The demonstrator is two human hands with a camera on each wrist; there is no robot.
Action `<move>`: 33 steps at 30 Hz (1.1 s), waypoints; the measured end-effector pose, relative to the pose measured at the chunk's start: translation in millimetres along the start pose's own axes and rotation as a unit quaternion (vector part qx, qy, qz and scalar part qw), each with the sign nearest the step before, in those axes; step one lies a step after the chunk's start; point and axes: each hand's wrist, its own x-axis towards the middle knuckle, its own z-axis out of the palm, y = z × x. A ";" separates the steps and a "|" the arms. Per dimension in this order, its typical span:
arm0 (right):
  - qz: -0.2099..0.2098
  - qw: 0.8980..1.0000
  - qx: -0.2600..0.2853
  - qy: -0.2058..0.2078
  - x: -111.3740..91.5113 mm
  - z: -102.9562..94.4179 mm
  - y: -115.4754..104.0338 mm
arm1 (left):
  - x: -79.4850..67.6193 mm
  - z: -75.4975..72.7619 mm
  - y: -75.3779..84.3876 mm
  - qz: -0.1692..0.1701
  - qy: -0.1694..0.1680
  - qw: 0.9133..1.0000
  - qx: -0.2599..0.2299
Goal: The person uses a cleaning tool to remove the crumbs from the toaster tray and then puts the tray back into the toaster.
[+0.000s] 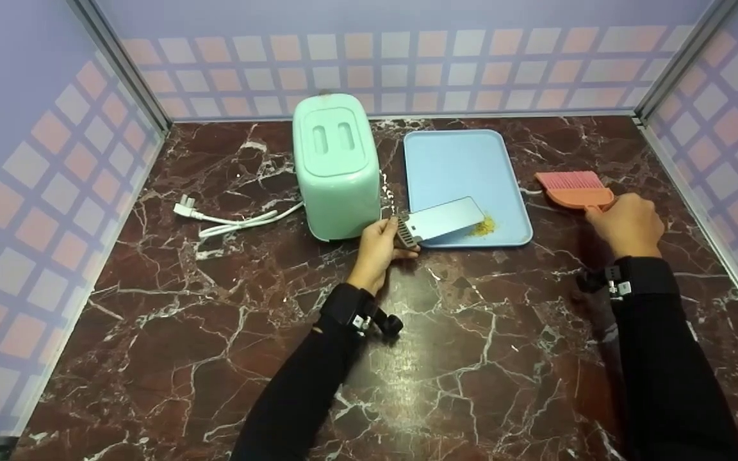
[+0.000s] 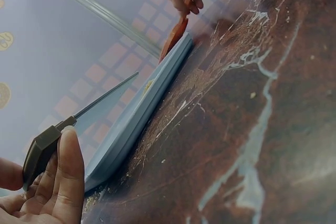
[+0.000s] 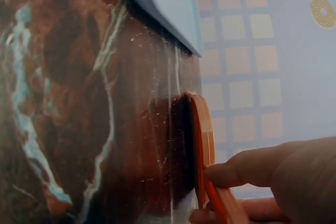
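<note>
My left hand (image 1: 378,246) pinches the dark slotted end of a flat silver crumb tray (image 1: 446,218). The metal sheet tilts over the near part of a light-blue tray (image 1: 459,160), its far end close to a small heap of yellow crumbs (image 1: 484,225). In the left wrist view, thumb and fingers (image 2: 68,171) hold the dark grip (image 2: 42,150). To the right, my right hand (image 1: 628,224) grips the handle of an orange brush (image 1: 577,192) with pink bristles, at the tabletop beside the blue tray. The right wrist view shows the brush (image 3: 205,135) edge-on.
A mint-green toaster (image 1: 340,166) stands left of the blue tray. Its white cord and plug (image 1: 186,207) lie on the dark marbled table (image 1: 215,358). Tiled walls (image 1: 407,64) close off the back and sides. Small crumbs dot the tabletop in the wrist views.
</note>
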 end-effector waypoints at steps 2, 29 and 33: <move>0.004 1.000 -0.007 -0.006 0.7 1.4 0.1 | 0.0 0.2 0.3 -0.001 0.002 1.000 0.000; -0.002 0.999 -0.030 -0.033 -1.8 10.2 1.6 | -1.0 1.6 -0.5 0.002 -0.002 1.000 -0.002; -0.022 0.999 -0.021 -0.015 -6.1 7.6 2.1 | -0.6 2.5 -0.7 0.002 -0.005 1.000 -0.005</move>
